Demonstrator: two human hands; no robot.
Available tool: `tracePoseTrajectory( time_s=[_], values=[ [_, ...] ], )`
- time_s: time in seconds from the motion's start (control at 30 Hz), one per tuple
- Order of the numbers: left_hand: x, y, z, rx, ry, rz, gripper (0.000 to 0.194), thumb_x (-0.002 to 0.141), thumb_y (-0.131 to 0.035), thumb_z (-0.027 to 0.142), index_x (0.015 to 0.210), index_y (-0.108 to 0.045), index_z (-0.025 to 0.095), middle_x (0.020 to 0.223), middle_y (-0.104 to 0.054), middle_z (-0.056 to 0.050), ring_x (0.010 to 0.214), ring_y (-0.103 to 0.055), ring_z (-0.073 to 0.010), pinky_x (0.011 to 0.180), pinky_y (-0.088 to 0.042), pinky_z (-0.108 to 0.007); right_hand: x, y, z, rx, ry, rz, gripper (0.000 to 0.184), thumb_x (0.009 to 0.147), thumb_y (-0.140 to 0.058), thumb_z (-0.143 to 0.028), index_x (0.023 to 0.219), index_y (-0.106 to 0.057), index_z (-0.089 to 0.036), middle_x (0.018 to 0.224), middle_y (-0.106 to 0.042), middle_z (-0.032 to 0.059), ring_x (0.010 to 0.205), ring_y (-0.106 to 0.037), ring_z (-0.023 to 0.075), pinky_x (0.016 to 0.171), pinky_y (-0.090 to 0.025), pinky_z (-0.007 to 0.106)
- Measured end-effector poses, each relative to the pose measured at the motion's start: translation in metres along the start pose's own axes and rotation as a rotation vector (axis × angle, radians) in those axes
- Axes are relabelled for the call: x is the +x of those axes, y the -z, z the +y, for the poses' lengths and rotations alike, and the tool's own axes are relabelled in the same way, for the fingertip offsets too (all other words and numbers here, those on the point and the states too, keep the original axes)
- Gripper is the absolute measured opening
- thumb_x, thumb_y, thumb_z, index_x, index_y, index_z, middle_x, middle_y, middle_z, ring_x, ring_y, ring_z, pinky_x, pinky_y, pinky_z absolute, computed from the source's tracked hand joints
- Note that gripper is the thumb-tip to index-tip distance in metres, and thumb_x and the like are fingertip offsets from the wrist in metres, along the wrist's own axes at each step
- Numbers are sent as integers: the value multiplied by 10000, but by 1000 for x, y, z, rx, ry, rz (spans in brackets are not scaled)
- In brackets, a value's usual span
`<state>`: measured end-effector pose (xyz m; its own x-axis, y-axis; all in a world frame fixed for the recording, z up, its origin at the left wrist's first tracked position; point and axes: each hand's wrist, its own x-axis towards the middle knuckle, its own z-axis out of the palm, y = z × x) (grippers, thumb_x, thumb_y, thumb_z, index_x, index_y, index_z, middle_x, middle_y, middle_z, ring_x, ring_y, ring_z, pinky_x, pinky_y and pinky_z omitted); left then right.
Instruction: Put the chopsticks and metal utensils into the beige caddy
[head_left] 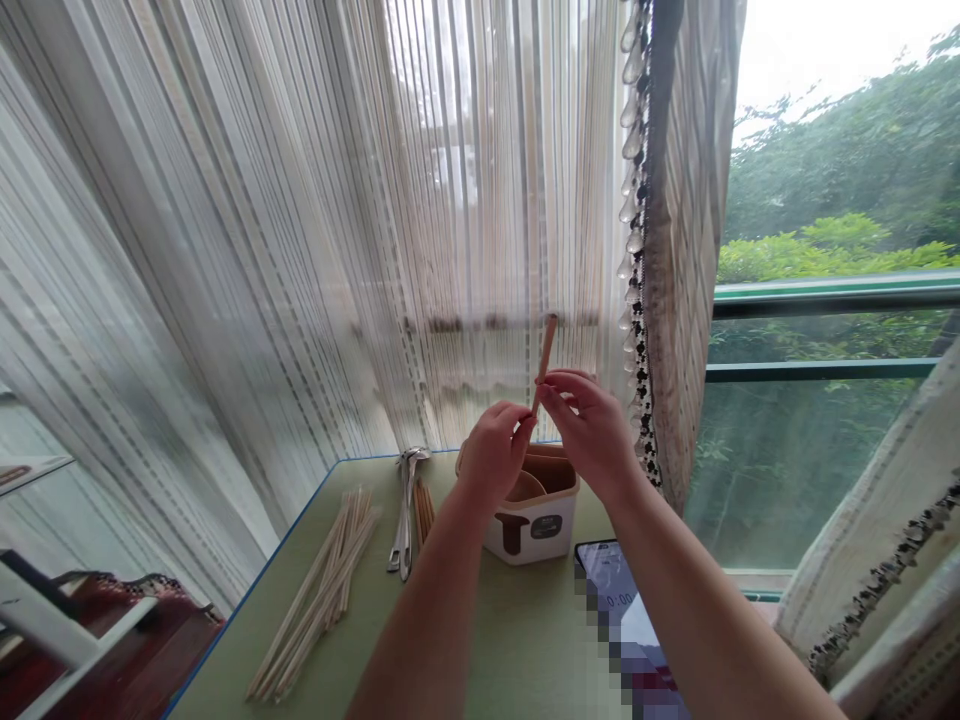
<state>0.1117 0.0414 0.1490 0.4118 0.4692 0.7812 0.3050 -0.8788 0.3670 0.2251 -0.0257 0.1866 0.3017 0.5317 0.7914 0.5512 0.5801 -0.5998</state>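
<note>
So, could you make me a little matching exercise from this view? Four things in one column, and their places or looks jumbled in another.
Things
1. Pale sticks
2. Metal utensils
3. Container
4. Tan stick

Places or looks
A. Held up between left hand and right hand
B. Lying together near the left edge of the table
C. White and brown, below the hands
D. Silvery, beside some brown sticks

Pairs: 1-B, 2-D, 3-C, 4-A
</note>
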Motion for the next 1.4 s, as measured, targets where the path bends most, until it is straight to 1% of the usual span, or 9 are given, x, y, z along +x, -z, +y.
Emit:
tracePoseTrajectory(
  time_s=[0.17, 0.27, 0.47, 0.57, 0.7, 0.83, 0.93, 1.17, 1.4],
  values=[
    [0, 2, -5, -8, 15, 5, 149, 882, -457, 242, 878, -590, 174, 877, -599, -38, 813, -547, -148, 742, -435, -268, -6, -1, 2, 11, 4, 9, 143, 828, -556, -292, 886, -644, -195, 961, -611, 43, 822, -586, 134, 670, -477, 263],
    [-1, 2, -5, -21, 11, 3, 147, 882, -459, 237, 877, -591, 172, 874, -598, -34, 801, -544, -141, 731, -430, -260, -5, 0, 3, 2, 4, 9, 143, 825, -560, -296, 879, -644, -194, 957, -615, 43, 820, -587, 136, 665, -474, 263],
    [0, 4, -2, -13, 7, 20, 164, 889, -442, 239, 878, -590, 169, 852, -588, -35, 774, -538, -138, 706, -427, -257, 6, 2, -3, -64, 54, -81, 119, 812, -572, -281, 852, -652, -202, 934, -635, 37, 811, -589, 135, 675, -466, 262],
    [-1, 4, -2, -11, 4, -3, 176, 893, -432, 243, 879, -592, 171, 857, -591, -35, 788, -547, -141, 718, -434, -260, 5, 2, -4, -92, 73, -95, 120, 814, -567, -275, 860, -651, -202, 939, -637, 39, 800, -586, 132, 667, -465, 257],
    [-2, 1, -6, 7, 20, -46, 176, 888, -441, 252, 882, -601, 179, 865, -600, -33, 792, -557, -143, 730, -442, -265, 2, 6, 7, -101, 51, -99, 141, 820, -558, -295, 863, -650, -197, 908, -642, 42, 774, -583, 135, 655, -463, 263],
    [-3, -3, -9, 35, 68, -80, 183, 887, -445, 273, 882, -607, 185, 890, -608, -31, 792, -565, -143, 741, -448, -268, 3, 11, 21, -100, 53, -96, 146, 807, -574, -316, 844, -654, -199, 904, -644, 41, 775, -581, 139, 658, -458, 269],
    [-4, -5, -10, 43, 76, -90, 196, 889, -438, 282, 897, -609, 187, 909, -612, -36, 801, -568, -147, 746, -452, -272, 4, 12, 25, -109, 50, -103, 158, 810, -570, -327, 853, -655, -201, 891, -647, 41, 767, -582, 141, 654, -457, 270],
    [-3, -6, -13, 68, 40, -70, 203, 890, -436, 268, 912, -618, 182, 900, -617, -41, 793, -565, -147, 732, -450, -273, 1, 6, 25, -179, 107, -60, 194, 840, -512, -337, 881, -645, -201, 905, -634, 60, 749, -578, 155, 640, -468, 296],
    [-4, -7, -12, 112, 39, -65, 195, 887, -443, 261, 911, -620, 181, 906, -619, -42, 803, -572, -149, 739, -453, -277, 0, 3, 30, -207, 180, -17, 171, 848, -512, -310, 897, -642, -211, 958, -631, 63, 877, -584, 188, 740, -476, 335]
  ],
)
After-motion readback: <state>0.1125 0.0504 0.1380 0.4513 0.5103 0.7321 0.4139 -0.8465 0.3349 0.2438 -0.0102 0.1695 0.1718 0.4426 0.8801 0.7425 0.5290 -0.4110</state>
